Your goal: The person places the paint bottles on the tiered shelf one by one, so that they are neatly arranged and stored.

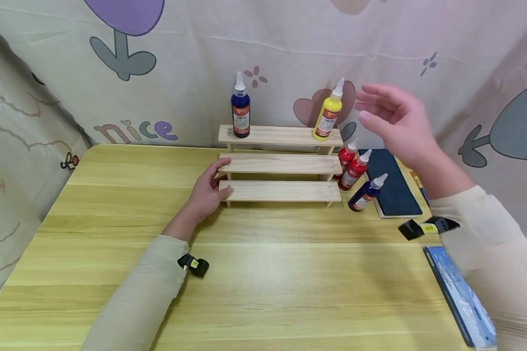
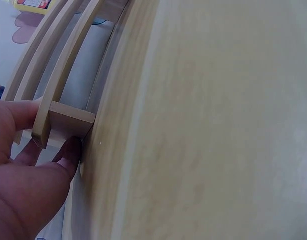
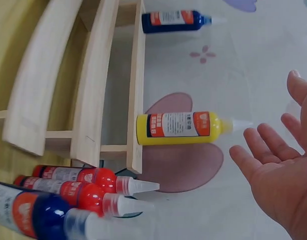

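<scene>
A three-tier wooden stand (image 1: pixel 281 163) has its left end in the grip of my left hand (image 1: pixel 205 192). In the left wrist view, the digits of that hand (image 2: pixel 33 180) go around the stand's end. On the top tier are a dark blue paint bottle (image 1: pixel 240 111) at left and a yellow paint bottle (image 1: pixel 328 113) at right, both with white nozzles. Just right of the yellow bottle, my right hand (image 1: pixel 393 114) is raised with loosely bent fingers and holds nothing. In the right wrist view its fingertips (image 3: pixel 237 152) are close to the yellow bottle's nozzle, apparently apart from it.
Two red paint bottles (image 1: pixel 353 173) and another dark blue bottle (image 1: pixel 365 194) stand on the table right of the stand. Beside them lies a dark notebook (image 1: pixel 395 187). A blue-covered book (image 1: pixel 461 297) is at the right edge. A patterned curtain (image 1: pixel 193 63) hangs behind.
</scene>
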`<action>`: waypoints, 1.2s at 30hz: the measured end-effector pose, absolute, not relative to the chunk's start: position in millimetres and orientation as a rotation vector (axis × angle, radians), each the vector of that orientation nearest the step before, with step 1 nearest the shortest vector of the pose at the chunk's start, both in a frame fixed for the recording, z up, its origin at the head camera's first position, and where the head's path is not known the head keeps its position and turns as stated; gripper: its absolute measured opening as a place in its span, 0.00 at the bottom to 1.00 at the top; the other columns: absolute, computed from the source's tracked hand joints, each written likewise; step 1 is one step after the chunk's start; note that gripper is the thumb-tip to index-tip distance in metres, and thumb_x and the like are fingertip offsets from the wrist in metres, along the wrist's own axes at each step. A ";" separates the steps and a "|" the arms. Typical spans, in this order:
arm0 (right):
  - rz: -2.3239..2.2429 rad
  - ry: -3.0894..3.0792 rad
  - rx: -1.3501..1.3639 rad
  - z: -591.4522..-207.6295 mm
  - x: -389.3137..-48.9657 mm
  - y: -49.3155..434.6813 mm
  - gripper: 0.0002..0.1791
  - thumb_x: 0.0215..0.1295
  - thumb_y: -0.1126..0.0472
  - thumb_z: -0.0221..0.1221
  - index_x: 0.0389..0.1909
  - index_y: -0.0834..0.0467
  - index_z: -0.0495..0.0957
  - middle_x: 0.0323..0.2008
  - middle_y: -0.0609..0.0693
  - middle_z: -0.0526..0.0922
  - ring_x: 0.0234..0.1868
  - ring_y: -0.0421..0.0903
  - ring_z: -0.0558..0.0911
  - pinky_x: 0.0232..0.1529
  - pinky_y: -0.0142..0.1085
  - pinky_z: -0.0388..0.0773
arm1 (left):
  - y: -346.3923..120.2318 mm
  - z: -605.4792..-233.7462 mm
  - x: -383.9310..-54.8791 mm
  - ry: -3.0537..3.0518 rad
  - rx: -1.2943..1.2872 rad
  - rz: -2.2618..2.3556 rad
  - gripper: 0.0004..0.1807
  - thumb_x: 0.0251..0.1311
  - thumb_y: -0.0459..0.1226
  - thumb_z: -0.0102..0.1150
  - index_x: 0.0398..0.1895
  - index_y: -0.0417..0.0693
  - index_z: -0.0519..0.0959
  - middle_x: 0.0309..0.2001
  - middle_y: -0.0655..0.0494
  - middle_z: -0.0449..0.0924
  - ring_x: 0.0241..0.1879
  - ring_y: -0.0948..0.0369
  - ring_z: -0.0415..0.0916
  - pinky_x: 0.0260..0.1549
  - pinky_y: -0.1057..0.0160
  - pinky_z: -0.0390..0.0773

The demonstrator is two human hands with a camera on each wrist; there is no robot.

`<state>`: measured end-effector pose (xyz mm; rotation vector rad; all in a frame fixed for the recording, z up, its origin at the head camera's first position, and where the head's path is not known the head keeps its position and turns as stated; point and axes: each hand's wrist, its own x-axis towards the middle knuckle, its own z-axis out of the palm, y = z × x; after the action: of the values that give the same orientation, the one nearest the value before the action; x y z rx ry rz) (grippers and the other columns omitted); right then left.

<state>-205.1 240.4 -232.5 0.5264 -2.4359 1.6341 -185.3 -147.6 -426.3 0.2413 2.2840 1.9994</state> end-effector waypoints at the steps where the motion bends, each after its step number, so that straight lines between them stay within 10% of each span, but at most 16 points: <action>1: 1.634 -2.426 0.547 -232.6 -198.9 242.2 0.27 0.68 0.68 0.62 0.67 0.55 0.74 0.62 0.56 0.77 0.61 0.48 0.77 0.54 0.28 0.74 | -147.9 -426.4 -185.7 2.285 0.249 2.002 0.40 0.62 0.18 0.56 0.75 0.56 0.63 0.76 0.57 0.54 0.68 0.47 0.61 0.66 0.52 0.63; 13: 1.860 -2.139 0.652 -256.0 -147.4 274.6 0.30 0.63 0.81 0.58 0.67 0.64 0.71 0.60 0.61 0.77 0.60 0.49 0.78 0.57 0.31 0.73 | -150.1 -427.1 -187.5 2.272 0.278 2.039 0.40 0.62 0.17 0.55 0.75 0.53 0.63 0.75 0.57 0.55 0.67 0.47 0.62 0.64 0.51 0.65; 36: 1.563 -2.533 0.081 -354.9 -142.8 314.0 0.26 0.67 0.64 0.65 0.66 0.57 0.76 0.59 0.50 0.79 0.56 0.40 0.78 0.51 0.23 0.73 | -147.1 -427.5 -186.6 2.269 0.251 2.022 0.40 0.62 0.17 0.55 0.74 0.55 0.63 0.75 0.56 0.55 0.67 0.47 0.62 0.64 0.51 0.66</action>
<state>-142.8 314.0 -354.9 0.0808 -2.5330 1.5626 -186.6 -147.1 -427.5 0.2509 2.2691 2.0223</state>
